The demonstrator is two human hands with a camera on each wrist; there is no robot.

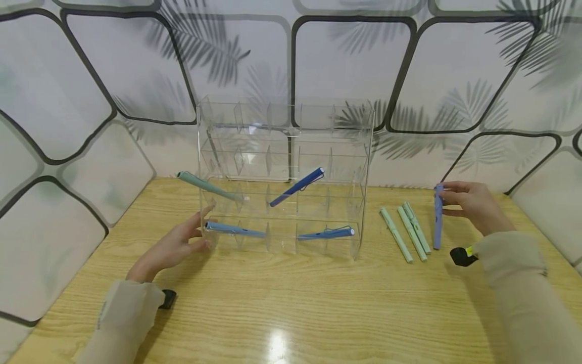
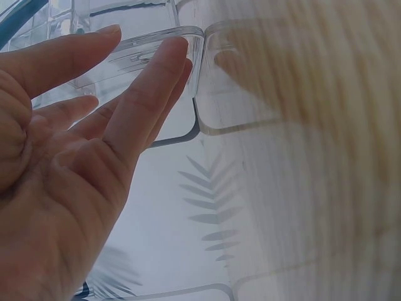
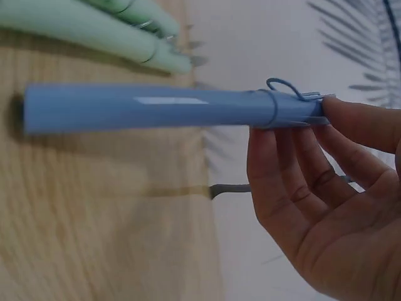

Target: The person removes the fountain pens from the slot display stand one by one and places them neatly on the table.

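The lavender-blue pen stands at the right of the wooden bench, beyond the green pens and well apart from the clear rack.

Of the two hands, the left hand is at the rack's lower left side, thumb and fingers spread apart and holding no pen; whether the fingertips touch the rack I cannot tell.

Next comes a teal pen, sloping down rightward, its upper end jutting past the rack's left side. Below it a light blue pen lies in the bottom tier. A dark blue pen tilts up to the right one tier higher, and a mid-blue pen lies at the bottom tier's right.

Three pale green pens lie on the bench, the right two close together.

Last, the right hand pinches the lavender-blue pen's clip end between thumb and fingertips.
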